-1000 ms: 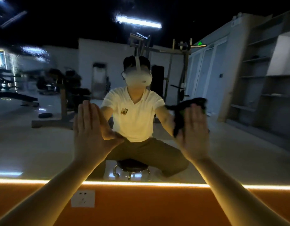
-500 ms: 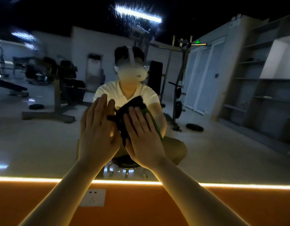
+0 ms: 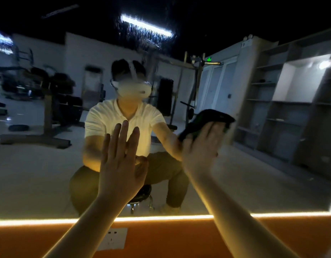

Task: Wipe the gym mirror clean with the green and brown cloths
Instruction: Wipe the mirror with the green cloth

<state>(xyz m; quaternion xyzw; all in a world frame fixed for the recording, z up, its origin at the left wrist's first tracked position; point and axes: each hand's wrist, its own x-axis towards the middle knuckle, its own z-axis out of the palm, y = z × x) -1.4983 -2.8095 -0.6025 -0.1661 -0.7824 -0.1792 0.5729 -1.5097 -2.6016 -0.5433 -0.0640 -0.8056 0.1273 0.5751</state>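
Two hands at the mirror [image 3: 40, 174] | left hand [image 3: 122, 161] flat, fingers straight, holding nothing | right hand [image 3: 202, 146] flat, pressing the dark cloth [image 3: 209, 119] on the glass, right of centre.

Unobstructed glass spreads across the mirror [image 3: 49, 174] left of the left hand [image 3: 122, 164] and right of the cloth [image 3: 207, 120] pressed under the right hand [image 3: 200, 149]. A narrow gap separates the hands. Below, a light strip [image 3: 161, 217] bounds the glass, with a socket [image 3: 114, 238] beneath it.

Dark cloth [image 3: 213, 116] with green patches lies bunched against the mirror [image 3: 40, 174]; glass streaked above.
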